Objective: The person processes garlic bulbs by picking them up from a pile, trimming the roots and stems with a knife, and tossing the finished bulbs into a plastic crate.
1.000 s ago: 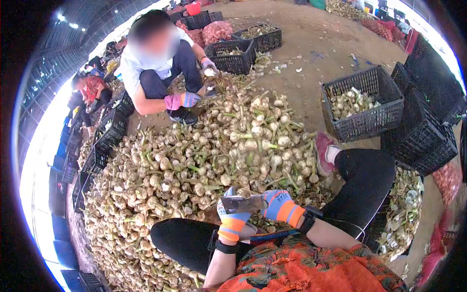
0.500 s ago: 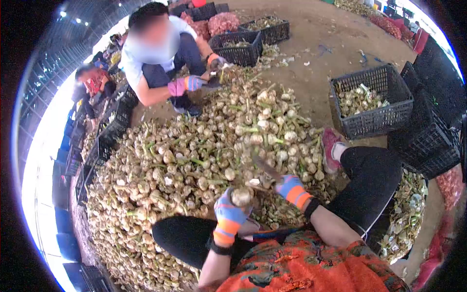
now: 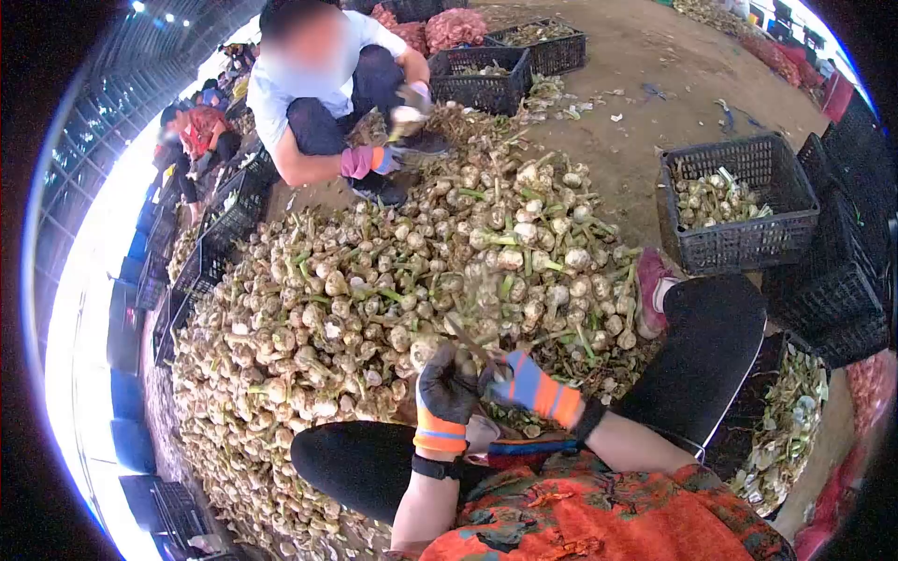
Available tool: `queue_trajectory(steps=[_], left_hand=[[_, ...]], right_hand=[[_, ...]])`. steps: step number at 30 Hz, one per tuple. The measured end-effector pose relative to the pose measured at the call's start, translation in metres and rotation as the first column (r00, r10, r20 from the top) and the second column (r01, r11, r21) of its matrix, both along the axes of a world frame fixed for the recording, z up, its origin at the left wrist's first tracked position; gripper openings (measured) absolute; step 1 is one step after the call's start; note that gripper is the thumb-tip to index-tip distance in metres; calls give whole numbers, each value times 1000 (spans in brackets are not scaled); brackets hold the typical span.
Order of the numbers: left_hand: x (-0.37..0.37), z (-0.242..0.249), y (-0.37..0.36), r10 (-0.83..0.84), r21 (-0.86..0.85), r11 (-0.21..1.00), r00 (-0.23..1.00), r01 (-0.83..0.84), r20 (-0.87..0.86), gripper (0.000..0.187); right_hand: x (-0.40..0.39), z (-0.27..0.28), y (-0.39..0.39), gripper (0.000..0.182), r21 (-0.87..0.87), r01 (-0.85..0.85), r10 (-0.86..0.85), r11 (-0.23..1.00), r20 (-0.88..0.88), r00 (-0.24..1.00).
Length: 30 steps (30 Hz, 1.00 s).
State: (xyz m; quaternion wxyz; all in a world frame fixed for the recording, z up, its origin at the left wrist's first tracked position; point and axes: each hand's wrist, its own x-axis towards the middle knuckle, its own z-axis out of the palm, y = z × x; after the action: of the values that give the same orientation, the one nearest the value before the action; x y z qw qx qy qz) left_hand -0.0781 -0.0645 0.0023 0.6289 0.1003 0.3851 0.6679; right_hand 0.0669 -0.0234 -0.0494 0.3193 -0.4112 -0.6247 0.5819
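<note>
A large heap of garlic bulbs (image 3: 374, 280) with stems spreads over the ground in front of me. My left hand (image 3: 447, 388), gloved with a dark palm turned up, has its fingers curled round a garlic bulb (image 3: 426, 352) near the heap's edge. Close beside it on the right, my right hand (image 3: 533, 385), in a blue and orange glove, is closed on a knife (image 3: 468, 337). The blade points up and left, above my left fingers. Both hands are over the gap between my legs.
A co-worker (image 3: 327, 103) squats across the heap, holding garlic. A black crate (image 3: 748, 238) with garlic stands at the right, beside stacked crates (image 3: 828, 280). Another crate (image 3: 482, 92) stands at the back. Trimmings (image 3: 790, 421) lie by my right leg.
My left hand has rolled so that its dark palm shows, and my right hand has moved left, close to it. The view has shifted slightly. The co-worker's hands have moved.
</note>
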Motion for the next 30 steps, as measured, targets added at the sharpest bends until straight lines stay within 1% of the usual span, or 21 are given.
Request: queue_trajectory(steps=[1, 3, 5, 6, 7, 9, 10, 11, 12, 13, 14, 16, 17, 20, 21, 23, 24, 25, 26, 27, 30], left_hand=[[-3, -1, -10, 10, -13, 1000, 1000, -10, 0, 12], [-25, 6, -9, 191, 293, 953, 910, -82, -369, 14], [-68, 65, -16, 382, 185, 907, 924, -377, 11, 17], [-126, 60, -30, 527, 305, 849, 733, -431, -430, 17], [-171, 47, -39, 575, 438, 804, 342, -402, -743, 18], [-195, 31, -44, 755, 340, 655, 606, -675, -251, 18], [-196, 11, -38, 667, 282, 741, 716, -609, -204, 16], [-183, -15, -31, 575, 104, 768, 608, -632, -548, 17], [-209, -78, -32, 156, 41, 911, 251, -411, -955, 25], [-174, -103, -19, 512, 193, 851, 688, -489, -514, 35], [-96, 8, -10, 319, 170, 937, 554, -305, -768, 37], [-73, 12, -7, 238, 173, 971, 746, -165, -621, 36], [-66, 10, -7, 160, 99, 987, 788, -126, -594, 36], [-59, -1, -7, 94, 235, 972, 888, 17, -451, 35], [-56, -2, -14, 90, 269, 960, 814, 83, -574, 35], [-48, 0, -15, -3, 89, 991, 666, 104, -746, 49], [-54, 1, -21, 44, 46, 927, 14, 372, -999, 63], [-48, 4, -24, 48, 50, 925, 15, 375, -999, 63], [-35, 16, -28, -35, 99, 954, 435, 282, -900, 63], [-27, 26, -33, -78, 98, 979, 777, 177, -625, 63], [-25, 52, -31, -58, 54, 994, 887, 93, -458, 56]], right_hand=[[-3, -15, 3, 22, -174, -62, 85, 983, 130, 988], [5, -22, 20, 21, -90, 2, 0, 996, 32, 999], [27, -36, 27, 21, 19, 135, -131, 991, -151, 980], [35, -43, 28, 21, 58, 203, -183, 977, -247, 952], [34, -46, 33, 22, 93, 280, -232, 955, -350, 908], [25, 20, 30, 23, -615, 285, -627, 736, -457, 631], [24, 8, 32, 26, -288, 278, -380, 917, -406, 831], [17, -1, 32, 27, -310, 253, -381, 916, -484, 788], [7, 14, 28, 25, -331, 235, -368, 914, -433, 822], [1, 34, 22, 24, -349, 237, -367, 907, -375, 851], [-3, 42, 18, 24, -348, 243, -371, 906, -373, 850], [-4, 57, 8, 12, 91, 81, -81, 993, 2, 997], [-3, 83, 5, 21, 338, 79, -97, 938, 36, 995], [-6, 85, 4, 31, 338, -177, 76, 924, 290, 954], [-4, 91, 2, 31, 342, -171, 68, 924, 294, 953], [-4, 107, -3, 35, 313, -434, 140, 845, 653, 744], [-6, 107, -5, 38, 258, -468, 152, 845, 725, 672], [-5, 108, -7, 38, 261, -465, 146, 846, 726, 673], [-4, 108, -8, 38, 258, -479, 146, 839, 742, 654], [-4, 109, -10, 37, 253, -493, 146, 832, 758, 635], [-4, 121, -19, 37, 178, -606, 223, 775, 821, 526]])
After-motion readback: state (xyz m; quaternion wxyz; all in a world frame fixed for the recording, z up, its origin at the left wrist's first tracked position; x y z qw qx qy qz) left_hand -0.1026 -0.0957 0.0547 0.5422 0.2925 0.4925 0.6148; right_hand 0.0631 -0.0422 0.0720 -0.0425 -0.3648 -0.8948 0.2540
